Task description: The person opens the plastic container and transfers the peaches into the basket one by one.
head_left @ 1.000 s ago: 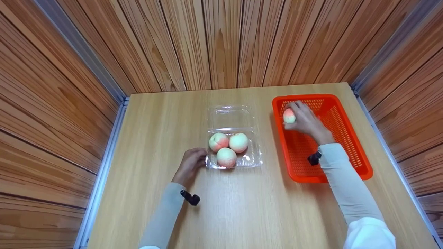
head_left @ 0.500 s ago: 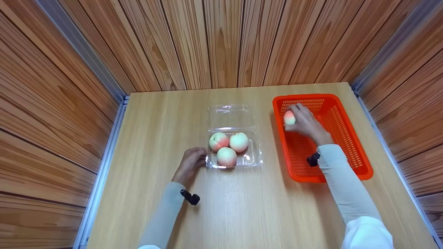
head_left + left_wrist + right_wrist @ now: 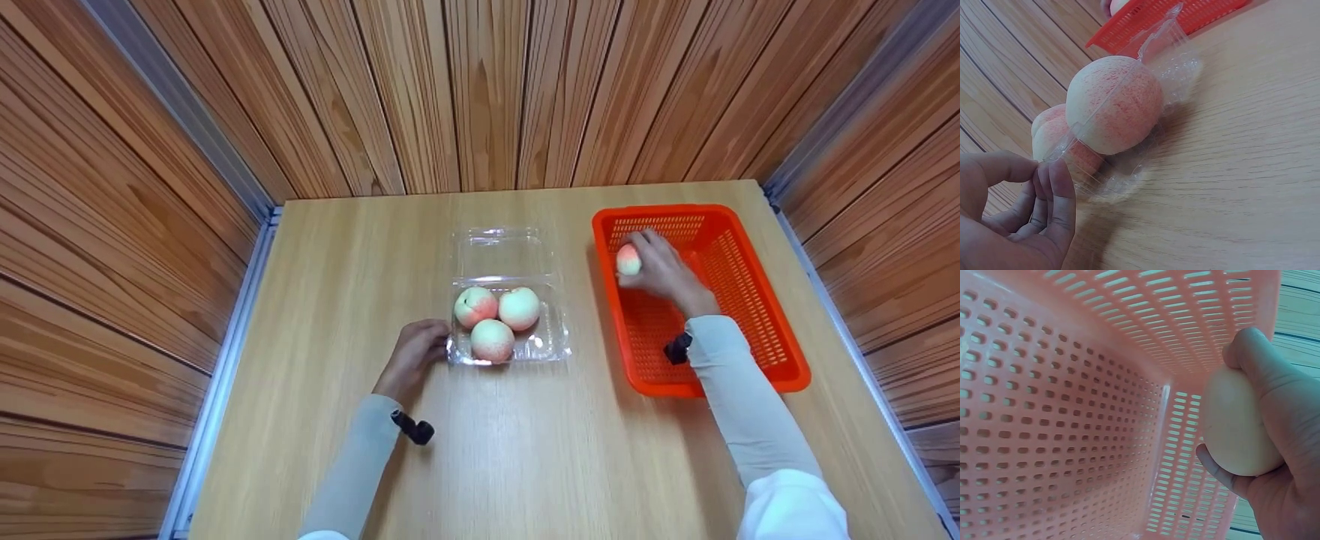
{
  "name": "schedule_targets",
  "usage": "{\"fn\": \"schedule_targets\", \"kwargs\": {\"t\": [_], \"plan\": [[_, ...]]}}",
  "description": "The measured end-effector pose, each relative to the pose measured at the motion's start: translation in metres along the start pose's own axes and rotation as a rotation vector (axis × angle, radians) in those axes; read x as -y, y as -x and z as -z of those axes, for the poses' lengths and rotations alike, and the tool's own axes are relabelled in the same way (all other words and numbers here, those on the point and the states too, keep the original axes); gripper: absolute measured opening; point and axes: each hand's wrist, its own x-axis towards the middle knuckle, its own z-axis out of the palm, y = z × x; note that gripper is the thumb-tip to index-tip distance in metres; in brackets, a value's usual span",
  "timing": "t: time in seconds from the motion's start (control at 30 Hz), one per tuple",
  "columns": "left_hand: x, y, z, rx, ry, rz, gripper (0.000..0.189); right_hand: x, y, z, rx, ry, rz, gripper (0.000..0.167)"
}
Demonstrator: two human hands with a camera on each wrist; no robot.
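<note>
My right hand (image 3: 660,270) grips a peach (image 3: 628,260) by its sides, over the far left part of the red plastic basket (image 3: 772,322). In the right wrist view, thumb and fingers curl round this pale peach (image 3: 1235,422), with the perforated basket walls behind it. The left hand (image 3: 416,349) pinches the near left rim of a clear plastic clamshell box (image 3: 551,330) between thumb and fingertips, plain in the left wrist view. Three peaches sit in the box's base: one at back left (image 3: 475,307), one at back right (image 3: 519,309), one in front (image 3: 493,341).
The box's transparent lid (image 3: 501,251) lies folded back behind the base. Wood-panelled walls (image 3: 480,97) stand behind and at both sides of the wooden table (image 3: 517,450). Metal rails (image 3: 225,367) run along its side edges.
The right hand has shifted very slightly nearer over the basket, still gripping the peach. The left hand and the box with its peaches stay as they were.
</note>
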Motion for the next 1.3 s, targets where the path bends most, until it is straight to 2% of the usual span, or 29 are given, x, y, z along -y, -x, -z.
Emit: {"fn": "schedule_targets", "kwargs": {"t": [0.37, 0.6, 0.83, 1.3], "plan": [[0.000, -0.001, 0.000, -0.009, -0.003, 0.020, 0.028, -0.005, 0.002, -0.005, 0.016, -0.044, -0.058, 0.064], [-0.001, 0.001, -0.001, -0.011, 0.006, 0.019, 0.028, -0.008, 0.003, -0.007, 0.041, -0.040, -0.037, 0.063], [-0.002, 0.001, -0.001, -0.019, 0.001, 0.035, 0.029, -0.007, 0.003, -0.010, 0.054, -0.040, -0.067, 0.063], [-0.001, 0.000, 0.000, -0.006, 0.008, 0.030, 0.028, -0.010, 0.002, -0.014, 0.089, -0.052, -0.087, 0.063]]}}
